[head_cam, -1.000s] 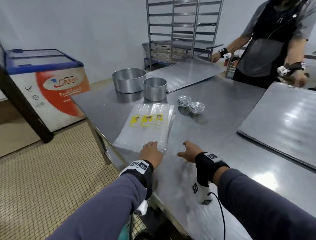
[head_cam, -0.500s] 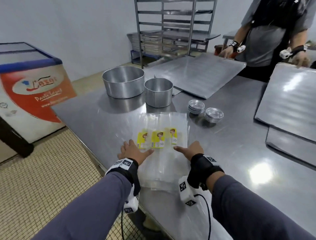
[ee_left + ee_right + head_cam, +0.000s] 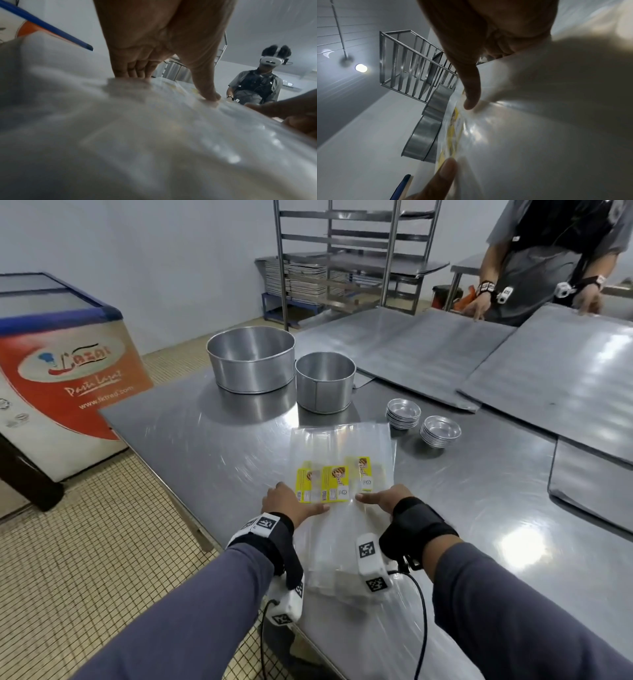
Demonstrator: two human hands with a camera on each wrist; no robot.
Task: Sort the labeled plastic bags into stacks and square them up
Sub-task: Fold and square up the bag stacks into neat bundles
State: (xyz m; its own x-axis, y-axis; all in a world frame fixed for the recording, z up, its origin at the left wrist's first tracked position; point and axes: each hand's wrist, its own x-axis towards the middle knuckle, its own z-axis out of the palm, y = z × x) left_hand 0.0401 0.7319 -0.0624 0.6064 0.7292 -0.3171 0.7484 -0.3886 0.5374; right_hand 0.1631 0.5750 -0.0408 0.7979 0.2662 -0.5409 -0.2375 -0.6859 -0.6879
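1. Clear plastic bags [image 3: 342,474] with yellow labels [image 3: 334,482] lie fanned near the steel table's [image 3: 191,440] front edge.
2. Left hand [image 3: 289,503] lies flat, fingers straight, thumb pressing the bags.
3. Right hand [image 3: 385,498] flanks the stack's right side, thumb on top; its fingers are hidden.
4. Two round pans [image 3: 251,362] stand behind.

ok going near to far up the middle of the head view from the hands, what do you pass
left hand and right hand resting on the plastic bags → yellow labels → small round pan → flat metal sheets → tray rack
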